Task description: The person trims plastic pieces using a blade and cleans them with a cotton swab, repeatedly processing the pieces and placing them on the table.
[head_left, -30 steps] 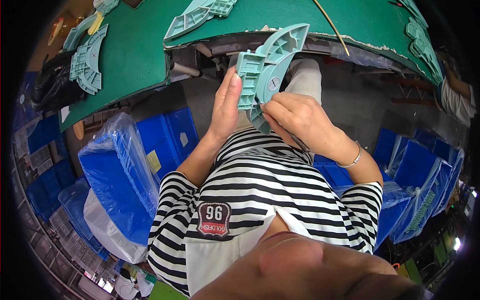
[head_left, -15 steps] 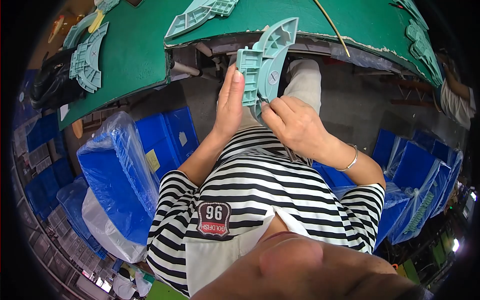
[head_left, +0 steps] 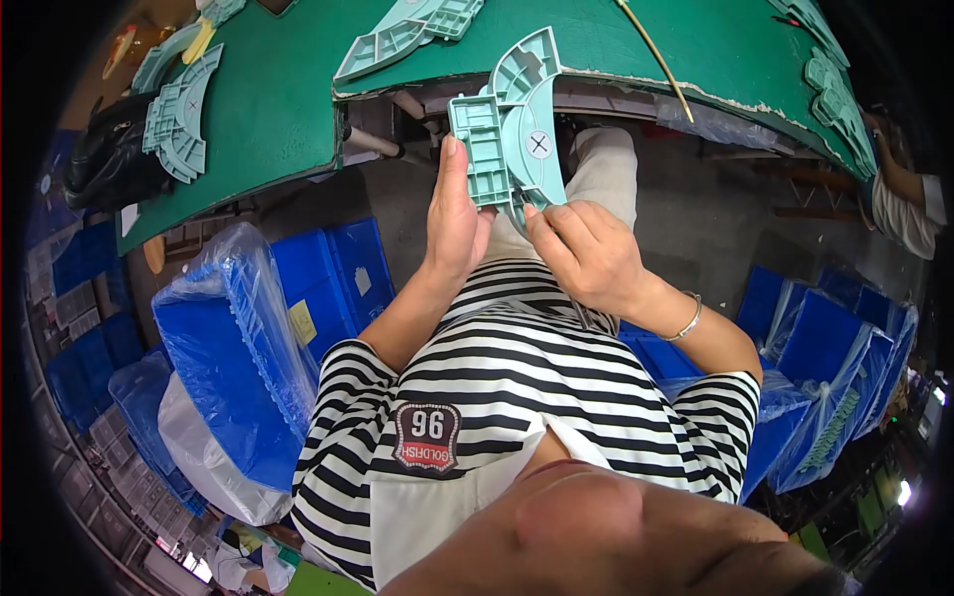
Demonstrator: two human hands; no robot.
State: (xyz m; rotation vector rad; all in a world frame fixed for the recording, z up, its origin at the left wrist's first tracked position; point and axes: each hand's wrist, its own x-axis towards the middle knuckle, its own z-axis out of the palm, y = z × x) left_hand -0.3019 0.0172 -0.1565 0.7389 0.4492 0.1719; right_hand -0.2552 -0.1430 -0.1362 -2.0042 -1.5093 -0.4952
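Moulded part (head_left: 515, 134): held in the air between both hands, in front of the lap and just off the near edge of the bench (head_left: 263, 104). Left hand (head_left: 459, 214) cups its ribbed side, thumb along the outer edge, the other fingers mostly hidden behind; hold looks loose but closed. Right hand (head_left: 588, 253) curls at the lower end, fingertips pinched together, apparently on a slim dark item (head_left: 524, 201); too small and covered to name.

Handling, by judgement: rigid plastic, light for its size, little give. Smooth curved face probably slides under dry fingers; thin ribs and the narrow tips look likeliest to chip. Best hold: the thick ribbed block, by its long edges.

Looks: pale sea-green, matt. Squared block with open cells beside a curved arm, celled at the upper end; round pale disc with a dark cross on the plain face.
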